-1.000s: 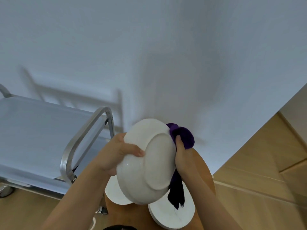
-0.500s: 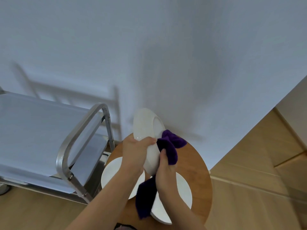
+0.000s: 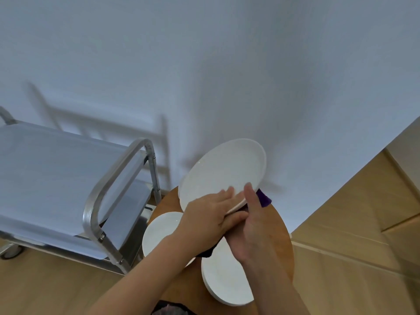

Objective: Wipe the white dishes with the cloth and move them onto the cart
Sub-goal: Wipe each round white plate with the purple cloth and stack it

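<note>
I hold a white dish tilted, face up, above the round wooden table. My left hand grips its near rim, fingers on top and thumb beneath. Beside it, my right hand holds the purple cloth against the dish's near edge and underside. Most of the cloth is hidden; a dark end hangs below my hands. Two more white plates lie on the table, one at the left and one near me. The metal cart stands to the left with its top shelf bare.
The cart's tubular handle rises between its shelf and the table. A lower shelf shows under the top one. A white wall stands close behind the table. Wooden floor runs along the right and the bottom left.
The dish has turned from edge-on to face up and swung to the right. The cloth has gone from the dish's side to under its near rim. My left hand has shifted its hold on the rim.
</note>
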`<state>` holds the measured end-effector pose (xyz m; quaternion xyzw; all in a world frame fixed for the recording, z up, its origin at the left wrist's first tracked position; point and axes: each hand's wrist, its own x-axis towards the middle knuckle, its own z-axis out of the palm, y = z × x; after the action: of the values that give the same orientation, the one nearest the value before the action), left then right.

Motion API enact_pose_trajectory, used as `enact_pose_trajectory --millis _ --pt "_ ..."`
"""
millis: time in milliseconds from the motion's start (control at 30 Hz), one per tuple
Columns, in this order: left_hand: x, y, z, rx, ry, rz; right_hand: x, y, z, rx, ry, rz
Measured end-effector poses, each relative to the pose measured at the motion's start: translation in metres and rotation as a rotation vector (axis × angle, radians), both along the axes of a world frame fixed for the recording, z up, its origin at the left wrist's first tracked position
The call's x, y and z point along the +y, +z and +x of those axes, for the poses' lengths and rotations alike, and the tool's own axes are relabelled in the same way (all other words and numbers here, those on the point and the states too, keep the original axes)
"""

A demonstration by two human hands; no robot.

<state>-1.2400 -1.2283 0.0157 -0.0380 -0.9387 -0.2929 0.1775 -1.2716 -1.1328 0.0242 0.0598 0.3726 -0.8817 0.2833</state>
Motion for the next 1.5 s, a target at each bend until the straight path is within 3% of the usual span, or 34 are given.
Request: enact_pose_trajectory --millis 100,167,267,300,367,433,467,500,633,767,833,933,1000,1067,1167,1233,1333,1400,1500 --pt "-0.005 0.005 0.001 -0.016 -0.126 -0.106 0.007 -0.004 -0.005 0.063 0.044 0.156" --pt "-0.010 0.000 0.005 -0.051 -0.103 -0.075 0.013 -0.007 -0.009 0.071 0.046 0.193" --pt "-0.026 -0.011 0.009 0.189 0.252 0.149 0.024 -0.006 -0.014 -0.007 0.008 0.180" --pt "-0.033 -0.011 0.006 0.166 0.446 0.331 0.028 -0.006 -0.015 -0.024 0.008 0.196" --pt "-0.046 -0.005 0.000 -0.070 0.593 0.972 0.033 -0.008 -0.014 -0.017 0.049 0.252" --pt "-0.052 -0.004 -0.006 -0.209 0.335 1.674 0.033 -0.015 -0.012 0.021 0.099 0.329" --pt "-0.052 -0.004 -0.007 -0.207 0.262 1.854 0.031 -0.017 -0.011 0.048 0.126 0.365" --pt "-0.052 -0.006 -0.008 -0.180 0.239 1.910 0.030 -0.019 -0.009 0.075 0.143 0.397" --pt "-0.052 -0.011 -0.009 -0.067 0.292 1.842 0.031 -0.027 -0.006 0.220 0.153 0.607" --pt "-0.067 -0.015 -0.004 -0.056 0.368 1.805 0.051 -0.024 -0.015 0.337 -0.095 0.984" --pt "-0.070 -0.014 -0.002 -0.062 0.365 1.810 0.057 -0.013 -0.018 0.409 -0.091 0.996" --pt "-0.076 -0.011 -0.002 -0.094 0.372 1.829 0.051 -0.001 -0.012 0.897 -0.095 1.120" --pt "-0.077 -0.008 -0.002 -0.103 0.391 1.819 0.044 0.006 -0.005 1.225 -0.159 1.074" --pt "-0.075 -0.007 -0.002 -0.113 0.382 1.774 0.035 0.015 0.001 1.455 -0.246 1.028" --pt "-0.066 -0.009 0.000 -0.185 0.339 1.696 0.016 0.023 0.006 1.675 -0.296 1.149" --pt "-0.059 -0.010 0.002 -0.273 0.235 1.779 0.000 0.016 0.003 1.751 -0.065 1.333" --pt "-0.054 -0.013 0.008 -0.322 0.152 1.856 -0.008 -0.003 0.001 1.642 0.604 1.461" --pt "-0.051 -0.015 0.011 -0.343 0.155 1.857 -0.006 -0.016 -0.001 1.679 0.635 1.403" --pt "-0.044 -0.015 0.011 -0.340 0.194 1.808 -0.011 -0.019 -0.005 1.743 0.488 1.419"
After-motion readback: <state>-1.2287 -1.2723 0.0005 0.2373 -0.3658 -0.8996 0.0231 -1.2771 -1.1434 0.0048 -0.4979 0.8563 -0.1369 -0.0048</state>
